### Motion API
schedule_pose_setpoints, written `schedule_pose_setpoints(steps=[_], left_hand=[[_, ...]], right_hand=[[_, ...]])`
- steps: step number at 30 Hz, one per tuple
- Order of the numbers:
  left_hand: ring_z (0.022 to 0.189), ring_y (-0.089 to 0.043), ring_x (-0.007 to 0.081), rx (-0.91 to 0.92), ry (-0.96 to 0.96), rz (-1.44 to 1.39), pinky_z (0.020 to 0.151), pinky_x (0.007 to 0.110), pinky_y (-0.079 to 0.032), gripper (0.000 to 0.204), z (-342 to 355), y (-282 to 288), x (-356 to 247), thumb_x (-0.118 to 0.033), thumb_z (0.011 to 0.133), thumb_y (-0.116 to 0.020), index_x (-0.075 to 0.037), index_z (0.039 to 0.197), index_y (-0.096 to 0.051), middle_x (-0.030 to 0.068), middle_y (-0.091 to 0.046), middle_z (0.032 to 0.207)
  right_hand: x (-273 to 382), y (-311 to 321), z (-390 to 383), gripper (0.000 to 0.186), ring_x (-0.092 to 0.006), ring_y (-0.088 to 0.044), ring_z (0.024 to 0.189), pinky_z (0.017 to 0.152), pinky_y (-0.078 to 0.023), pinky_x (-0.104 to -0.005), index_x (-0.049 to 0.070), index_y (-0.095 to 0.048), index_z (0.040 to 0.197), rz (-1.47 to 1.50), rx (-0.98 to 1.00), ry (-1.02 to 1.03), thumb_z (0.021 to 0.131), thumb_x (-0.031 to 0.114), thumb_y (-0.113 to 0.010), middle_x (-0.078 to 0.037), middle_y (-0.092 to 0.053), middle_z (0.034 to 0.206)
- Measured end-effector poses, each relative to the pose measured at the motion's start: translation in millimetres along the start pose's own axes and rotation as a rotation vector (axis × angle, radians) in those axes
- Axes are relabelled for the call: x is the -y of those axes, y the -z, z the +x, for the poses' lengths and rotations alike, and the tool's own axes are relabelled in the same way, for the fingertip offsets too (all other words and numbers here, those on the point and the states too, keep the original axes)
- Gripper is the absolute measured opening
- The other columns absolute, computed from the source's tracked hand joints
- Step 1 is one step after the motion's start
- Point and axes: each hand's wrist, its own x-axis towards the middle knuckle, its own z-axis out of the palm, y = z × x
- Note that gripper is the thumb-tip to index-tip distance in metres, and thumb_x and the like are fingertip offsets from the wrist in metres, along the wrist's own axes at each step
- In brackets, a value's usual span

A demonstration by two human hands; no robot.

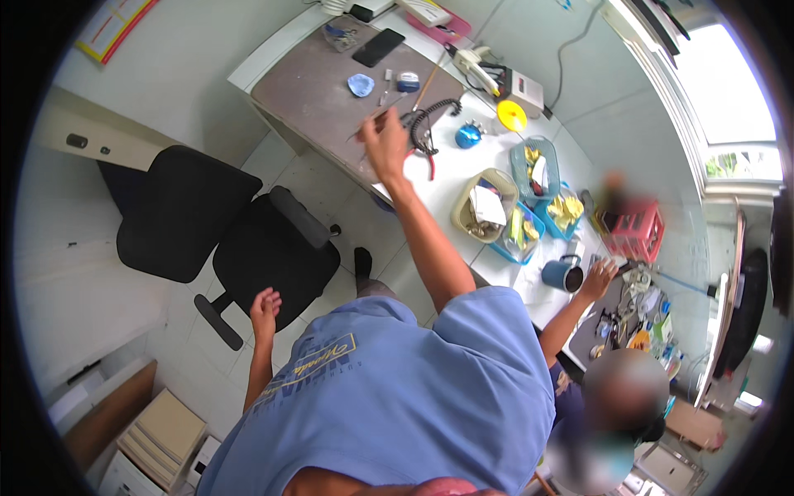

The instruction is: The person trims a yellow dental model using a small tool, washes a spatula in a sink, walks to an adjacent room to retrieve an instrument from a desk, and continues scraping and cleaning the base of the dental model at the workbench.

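Tabletop [447, 183] is smooth white, runs from top centre down to the right. Office chair [273, 263] beside it: black, padded, armrests, angled back. Flat grey-brown mat [302, 95] covers the tabletop's left end, matte, with pale smudges. Bins right of the mat: a cream oval one [457, 208] with papers inside, translucent blue plastic ones [529, 140] just beyond, yellow crumpled stuff in one of them. Right hand [385, 142] is over the mat's near right corner, fingers bent and a bit apart; can't tell if they're pinching anything. Left hand [265, 304] is low near the chair seat, palm loosely cupped, fingers together. Coiled cord [420, 140], black, ribbed spiral, curves just right of the right hand. Phone [379, 48]: flat dark slab, far side of the mat, long axis slanting up-right. Red-handled tool [432, 168] lies by the cord; the visible red handle points back toward the person, other end lost among dark parts. Blue ball-shaped item [468, 135] right of the cord, shiny. Light-blue lump [361, 85] on the mat, irregular, cupped. Thin dark rod [397, 100] by the right fingertips, long axis slanting up-right, far tip pointing away from the person; near end partly hidden by the hand.
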Motion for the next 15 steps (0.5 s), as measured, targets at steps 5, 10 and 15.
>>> schedule_pose_setpoints(steps=[5, 10, 15], left_hand=[[0.103, -0.063, 0.0180, 0.337, -0.338, 0.026, 0.088, 0.029, -0.049, 0.033, -3.0, -50.4, -161.9, -0.021, 0.100, -0.051, -0.001, 0.124, -0.057, 0.0117, -0.066, 0.114], [0.096, -0.068, 0.0166, 0.657, -0.662, 0.210, 0.084, 0.027, -0.052, 0.023, -70.4, -64.8, -202.2, -0.008, 0.091, -0.063, 0.003, 0.112, -0.064, 0.0131, -0.071, 0.101], [0.084, -0.068, 0.0136, 0.835, -0.639, 0.214, 0.080, 0.026, -0.053, 0.017, -115.8, -35.7, -169.5, -0.009, 0.090, -0.065, 0.006, 0.097, -0.068, 0.0098, -0.072, 0.086]], right_hand=[[42.6, -1.4, -185.2, 0.013, -0.0140, -0.066, 0.066, 0.061, -0.053, -0.0273, 0.000, -0.054, 0.097, 0.279, 0.234, -0.231, 0.092, 0.011, -0.058, -0.008, -0.066, 0.073], [76.5, 26.1, -274.3, 0.014, -0.0117, -0.065, 0.073, 0.064, -0.055, -0.0253, -0.001, -0.055, 0.100, 0.279, 0.021, -0.171, 0.093, 0.009, -0.062, -0.008, -0.067, 0.083], [108.0, 34.4, -371.1, 0.012, -0.0110, -0.065, 0.072, 0.065, -0.056, -0.0256, -0.001, -0.056, 0.096, 0.270, -0.184, -0.184, 0.092, 0.008, -0.063, -0.008, -0.068, 0.081]])
